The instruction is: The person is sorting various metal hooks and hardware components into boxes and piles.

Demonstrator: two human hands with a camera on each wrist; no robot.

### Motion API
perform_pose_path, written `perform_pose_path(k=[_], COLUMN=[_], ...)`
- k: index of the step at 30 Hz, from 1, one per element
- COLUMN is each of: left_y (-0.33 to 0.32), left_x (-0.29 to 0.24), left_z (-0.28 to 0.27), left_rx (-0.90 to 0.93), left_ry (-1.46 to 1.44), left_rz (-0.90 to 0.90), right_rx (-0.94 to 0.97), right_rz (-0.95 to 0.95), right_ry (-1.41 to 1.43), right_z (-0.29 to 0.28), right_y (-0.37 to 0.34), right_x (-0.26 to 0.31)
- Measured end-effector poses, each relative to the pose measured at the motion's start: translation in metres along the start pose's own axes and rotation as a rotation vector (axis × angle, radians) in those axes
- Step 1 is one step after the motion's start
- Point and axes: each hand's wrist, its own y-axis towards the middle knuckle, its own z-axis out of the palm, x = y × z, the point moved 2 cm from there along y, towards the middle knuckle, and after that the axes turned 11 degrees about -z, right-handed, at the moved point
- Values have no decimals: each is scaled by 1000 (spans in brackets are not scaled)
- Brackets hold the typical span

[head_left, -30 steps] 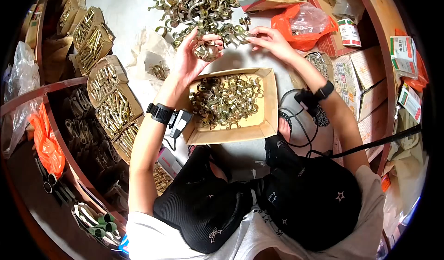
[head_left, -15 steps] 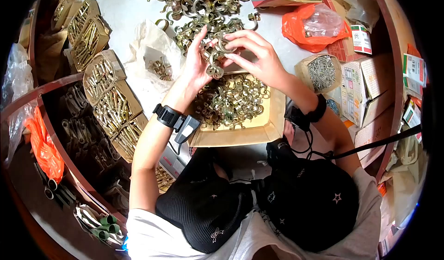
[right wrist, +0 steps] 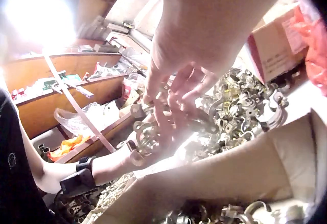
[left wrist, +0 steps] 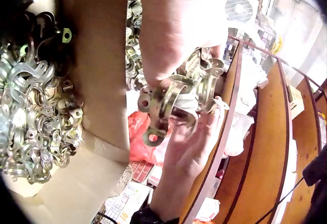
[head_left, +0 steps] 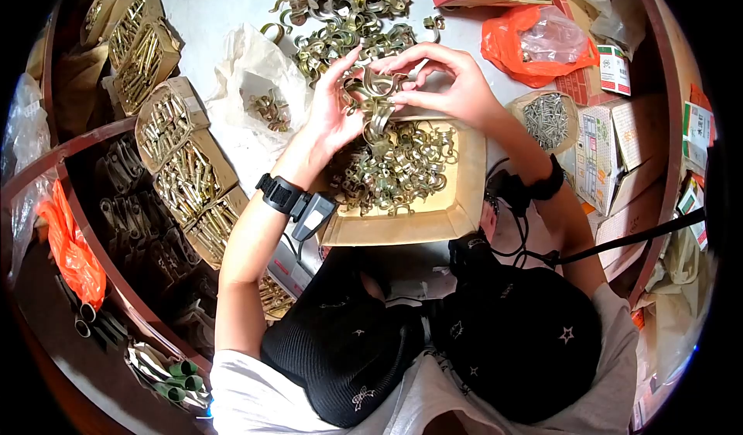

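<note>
Several brassy metal pipe clamps are bunched between the two hands, above the far edge of a cardboard box. My left hand cradles the bunch, palm turned up and fingers curled about it. From the other side my right hand pinches at the same clamps with thumb and fingers. The left wrist view shows the curved clamps nested against each other, with holes in their flat ends. Loose clamps half fill the box below.
A large heap of clamps covers the floor beyond the hands. A clear plastic bag lies left, near boxes of bolts. To the right are a red plastic bag, a bag of screws and cartons.
My right hand has come from the heap over to the left hand, and both now work on the bunched clamps. The left hand has shifted slightly right and nearer the box.
</note>
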Motion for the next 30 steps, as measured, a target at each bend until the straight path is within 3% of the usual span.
perform_pose_path(k=[4,5,6,8,9,10,12,17,20,21,22,24,25,26,28,29,30], left_y=[4,4,6,11,15,14,13,8,7,8,0,-3,0,-4,-8,-13,-15], left_x=[1,3,2,-2,-2,-6,-10,-9,-12,-13,-11,-11,-16,-20,-25,-29,-32], left_z=[-9,-6,-11,-15,-19,-13,-7,19,33,36,46,50,50,47,45,46,45], left_rx=[-106,-198,-199,-81,-127,-51,-143,-15,68,151,-44,-29,-25,-91,-41,-49,-30], left_ry=[30,64,64,7,4,-6,-62,-59,-22,52,153,427,602,845,937,1071,1176], left_rz=[55,154,154,122,173,122,193,220,295,298,403,428,561,671,696,720,790], right_rx=[-12,-34,-34,-213,-281,-280,-446,-544,-410,-382,-549,-581,-637,-635,-500,-573,-460], right_rz=[-47,-89,-89,-97,1,0,277,336,537,504,688,775,807,808,711,775,727], right_ry=[-111,-183,-183,-333,-122,-121,538,580,918,980,1139,1347,1377,1378,1430,1308,1324], right_z=[4,6,8,7,10,14,20,22,29,38,48,58,58,56,50,48,43], right_y=[-3,-3,-3,-3,-7,-11,-19,-15,-17,-19,-13,-15,-13,-12,-6,3,5], right_x=[-8,-9,-10,-11,-23,-29,-46,-34,-41,-47,-20,-18,-13,-16,-25,-19,-33])
